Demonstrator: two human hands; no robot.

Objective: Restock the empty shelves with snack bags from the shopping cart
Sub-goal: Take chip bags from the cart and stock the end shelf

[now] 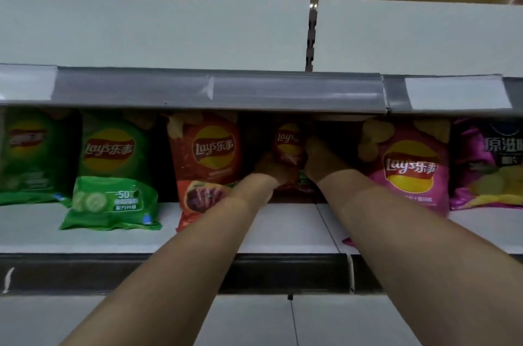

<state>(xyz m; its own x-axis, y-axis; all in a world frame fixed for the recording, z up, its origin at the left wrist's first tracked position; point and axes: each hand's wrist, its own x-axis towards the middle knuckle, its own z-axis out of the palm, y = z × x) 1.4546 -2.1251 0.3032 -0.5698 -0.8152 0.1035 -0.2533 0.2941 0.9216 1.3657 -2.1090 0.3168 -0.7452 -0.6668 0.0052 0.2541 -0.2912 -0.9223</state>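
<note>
Here both arms reach deep into the shelf (119, 235), left hand (271, 169) and right hand (322, 163) each with its grip clamped on the red bag (288, 144).

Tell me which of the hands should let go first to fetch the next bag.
Probably the left hand: it holds only the lower corner of the red bag, while the right hand grips higher along its side and can steady it upright.

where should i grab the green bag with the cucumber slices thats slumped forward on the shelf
Take the green cucumber bag by its upper half, one side edge in each hand, coming straight in from the front. Its bottom has slid forward on the shelf while the top leans back, so the upright upper part is the easiest to grip and stand up.
</note>
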